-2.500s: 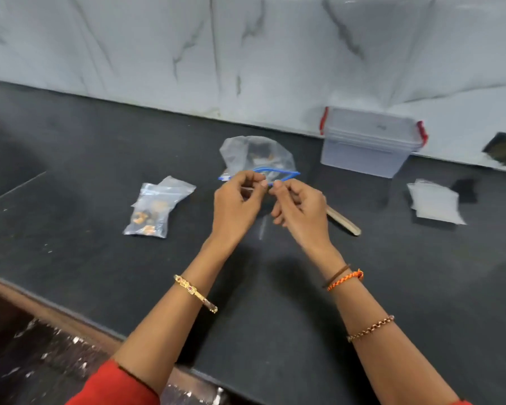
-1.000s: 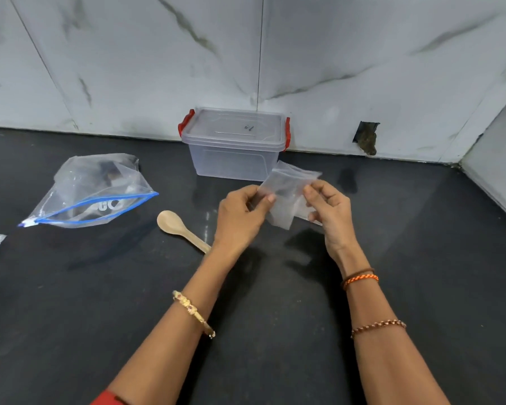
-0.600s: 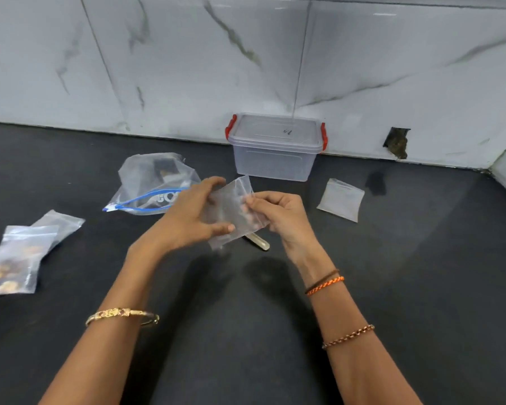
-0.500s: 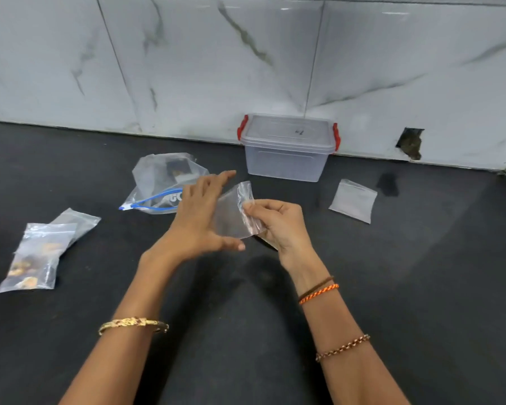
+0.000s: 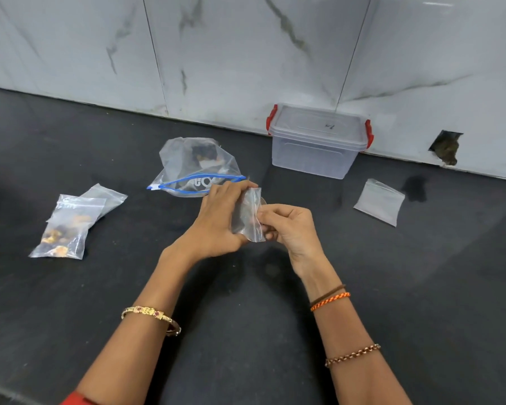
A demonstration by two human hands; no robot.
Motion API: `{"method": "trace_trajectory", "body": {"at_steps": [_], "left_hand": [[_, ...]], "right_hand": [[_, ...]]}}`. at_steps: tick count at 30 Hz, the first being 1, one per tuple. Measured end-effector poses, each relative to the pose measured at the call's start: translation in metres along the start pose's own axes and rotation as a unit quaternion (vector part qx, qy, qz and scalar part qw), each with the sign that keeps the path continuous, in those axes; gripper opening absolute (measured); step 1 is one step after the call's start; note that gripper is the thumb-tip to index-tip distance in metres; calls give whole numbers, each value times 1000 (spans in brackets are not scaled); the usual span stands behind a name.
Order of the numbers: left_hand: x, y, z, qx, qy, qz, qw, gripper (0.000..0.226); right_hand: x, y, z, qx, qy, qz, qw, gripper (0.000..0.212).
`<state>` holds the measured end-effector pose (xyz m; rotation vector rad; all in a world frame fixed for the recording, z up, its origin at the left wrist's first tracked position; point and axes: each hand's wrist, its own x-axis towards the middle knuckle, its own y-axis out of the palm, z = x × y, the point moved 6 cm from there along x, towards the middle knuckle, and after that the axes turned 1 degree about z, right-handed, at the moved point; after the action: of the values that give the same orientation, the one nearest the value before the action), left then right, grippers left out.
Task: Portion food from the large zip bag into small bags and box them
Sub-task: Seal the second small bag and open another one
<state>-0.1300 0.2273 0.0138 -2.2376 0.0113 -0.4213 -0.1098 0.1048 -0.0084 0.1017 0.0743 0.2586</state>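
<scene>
Both the left hand (image 5: 216,220) and the right hand (image 5: 287,226) pinch an empty small bag (image 5: 247,219); beyond them, the large zip bag (image 5: 193,168) shows blurred white letters.

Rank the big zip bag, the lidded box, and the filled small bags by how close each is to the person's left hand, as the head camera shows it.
From the left hand:
1. Big zip bag: just behind the hand, its blue zip edge almost at the fingers.
2. Lidded box: back right, against the wall.
3. Filled small bags: far left on the counter.
The box and the filled bags are fairly close to call.
</scene>
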Motion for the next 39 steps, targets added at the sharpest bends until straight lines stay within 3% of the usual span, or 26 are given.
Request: {"method": "trace_trajectory", "body": {"at_steps": [12, 18, 22, 24, 26, 29, 33, 37, 39], "left_hand": [[-1, 5, 7, -45, -10, 17, 999, 68], [-2, 8, 5, -40, 5, 14, 999, 70], [-1, 9, 8, -46, -6, 24, 999, 76], [-2, 11, 7, -43, -5, 35, 998, 77], [-3, 14, 3, -46, 8, 53, 997, 72], [-4, 14, 0, -86, 0, 70, 994, 67], [-4, 13, -3, -121, -15, 93, 988, 49], [-6, 19, 2, -144, -34, 149, 978, 42], [-6, 17, 6, -143, -38, 156, 977, 47]], "right_hand": [[4, -7, 0, 13, -10, 27, 999, 22], [4, -11, -5, -41, -24, 31, 998, 19], [5, -7, -3, -93, -68, 82, 990, 22], [5, 0, -3, -150, -102, 122, 976, 29], [5, 4, -3, -255, -174, 123, 943, 19], [3, 5, -1, -400, -310, 37, 862, 19], [-5, 2, 15, -439, -437, -81, 781, 18], [-2, 3, 10, -464, -422, -49, 777, 2], [0, 4, 6, -466, -396, -19, 791, 14]]}}
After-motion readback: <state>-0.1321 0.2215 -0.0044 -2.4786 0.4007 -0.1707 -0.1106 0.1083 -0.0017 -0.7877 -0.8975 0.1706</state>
